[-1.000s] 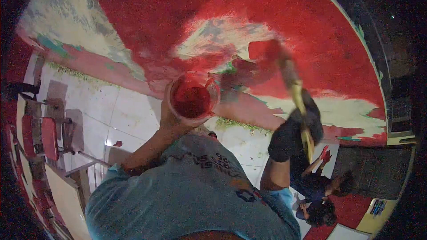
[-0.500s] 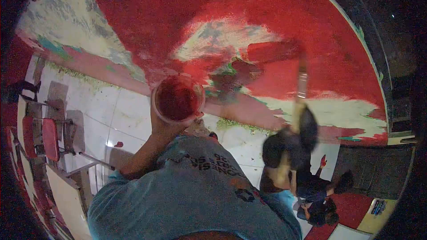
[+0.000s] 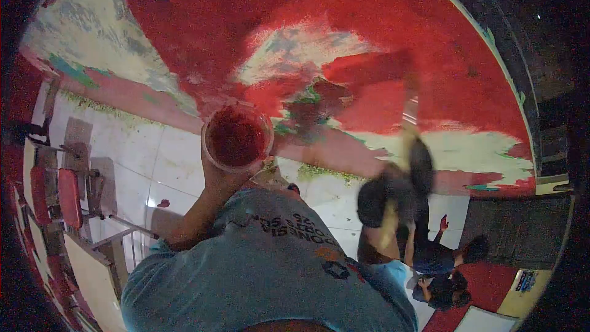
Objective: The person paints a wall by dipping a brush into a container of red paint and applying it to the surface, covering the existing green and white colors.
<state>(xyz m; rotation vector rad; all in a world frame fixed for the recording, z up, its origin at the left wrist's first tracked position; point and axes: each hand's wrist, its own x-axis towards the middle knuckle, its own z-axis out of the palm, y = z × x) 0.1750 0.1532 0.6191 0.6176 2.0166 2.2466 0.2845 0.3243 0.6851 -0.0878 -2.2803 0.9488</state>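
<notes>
My left hand [image 3: 221, 175] is wrapped round a clear round tub [image 3: 204, 141] of dark red paint, held in front of my chest. In my right hand [image 3: 384, 200], which looks dark and blurred by motion, is a paintbrush [image 3: 410, 112] with a pale handle and metal ferrule. The brush points up against the wall [image 3: 455, 55], its bristles smeared into the red there. Red paint covers much of this wall, with pale, grey and green patches showing, one of them [image 3: 295, 52] left of the brush.
White floor tiles [image 3: 163, 154] with spatters lie below the wall. Several chairs with red parts [image 3: 69, 197] stand at the left. Other people [image 3: 436, 258] are at the lower right, near a dark panel [image 3: 513, 233] and a red floor area [image 3: 485, 295].
The tub and my left hand have shifted slightly left in view. The brush has moved a little left and up, with its red stroke beside the pale patch. The grip of both hands is unchanged.
</notes>
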